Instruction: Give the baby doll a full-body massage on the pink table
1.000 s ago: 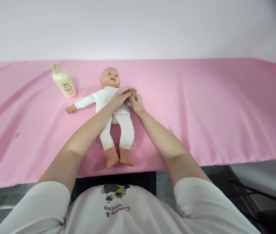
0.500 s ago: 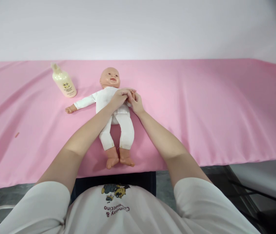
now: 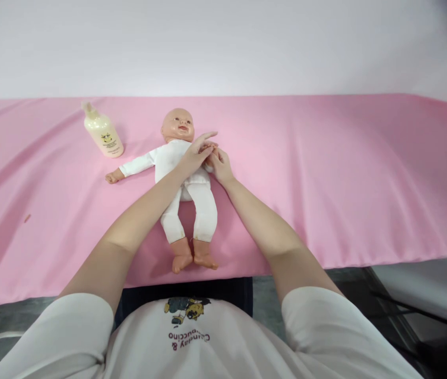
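Observation:
A baby doll (image 3: 168, 163) in a white suit lies on its back, head away from me and bare feet toward me. Its hand on my right side is between my two hands and mostly covered by them. My right hand (image 3: 221, 165) is closed around that doll's hand from the right. My left hand (image 3: 195, 156) reaches across the doll's chest; thumb and some fingers hold the same doll's hand, while at least one finger is lifted and stretched out. The doll's other arm (image 3: 138, 164) lies out to the left.
A cream pump bottle (image 3: 105, 136) with a printed label lies or leans at the upper left. Pink cloth (image 3: 345, 184) covers the table, its near edge just past the doll's feet. A small reddish strip (image 3: 28, 218) is on the cloth at the left. A white backdrop (image 3: 223, 47) rises behind.
On my left hand, the stretched finger has lifted up from the doll's hand, opening a gap above it. My right hand, the doll's body and the bottle stay in place.

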`<move>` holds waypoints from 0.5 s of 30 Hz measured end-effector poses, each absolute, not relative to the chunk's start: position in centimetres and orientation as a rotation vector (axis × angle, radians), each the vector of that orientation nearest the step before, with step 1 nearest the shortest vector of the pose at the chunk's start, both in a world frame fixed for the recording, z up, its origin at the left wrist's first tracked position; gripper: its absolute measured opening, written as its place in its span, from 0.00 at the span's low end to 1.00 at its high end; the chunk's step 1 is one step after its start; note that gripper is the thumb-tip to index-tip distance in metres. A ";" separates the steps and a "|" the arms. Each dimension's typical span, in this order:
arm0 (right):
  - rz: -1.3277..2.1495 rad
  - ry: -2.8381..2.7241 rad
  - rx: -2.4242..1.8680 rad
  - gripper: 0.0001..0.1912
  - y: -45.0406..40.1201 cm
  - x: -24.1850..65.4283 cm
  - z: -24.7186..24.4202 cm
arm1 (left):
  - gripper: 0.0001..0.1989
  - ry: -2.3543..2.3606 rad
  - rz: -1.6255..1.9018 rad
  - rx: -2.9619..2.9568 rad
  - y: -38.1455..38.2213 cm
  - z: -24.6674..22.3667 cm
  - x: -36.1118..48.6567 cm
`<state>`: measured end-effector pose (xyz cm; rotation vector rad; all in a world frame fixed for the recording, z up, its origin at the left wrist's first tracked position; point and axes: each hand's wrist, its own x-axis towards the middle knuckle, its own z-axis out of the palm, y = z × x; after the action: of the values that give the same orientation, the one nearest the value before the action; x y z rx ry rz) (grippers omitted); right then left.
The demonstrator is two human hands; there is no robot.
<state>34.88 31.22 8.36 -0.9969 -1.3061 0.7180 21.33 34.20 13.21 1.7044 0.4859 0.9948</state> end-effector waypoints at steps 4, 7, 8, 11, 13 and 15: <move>0.737 -1.284 -0.992 0.37 30.9 34.6 8.7 | 0.16 0.524 0.953 1.707 34.1 13.3 21.4; 0.731 -1.283 -0.987 0.38 30.9 34.6 8.7 | 0.17 0.524 0.944 1.747 34.1 13.3 21.5; 0.729 -1.281 -0.980 0.37 30.9 34.7 8.6 | 0.16 0.522 0.952 1.755 34.1 13.2 21.5; 0.731 -1.269 -0.939 0.37 31.4 34.9 7.9 | 0.14 0.530 0.990 1.790 34.3 12.9 21.7; 0.730 -1.260 -0.919 0.37 31.8 35.0 7.3 | 0.14 0.519 0.997 1.800 34.4 12.7 21.8; 0.729 -1.257 -0.914 0.37 32.0 35.1 7.0 | 0.14 0.501 0.984 1.778 34.6 12.6 21.8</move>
<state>35.15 32.05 7.00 -0.9139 -1.2571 0.7294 21.82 34.60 12.63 1.7781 0.5013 0.9836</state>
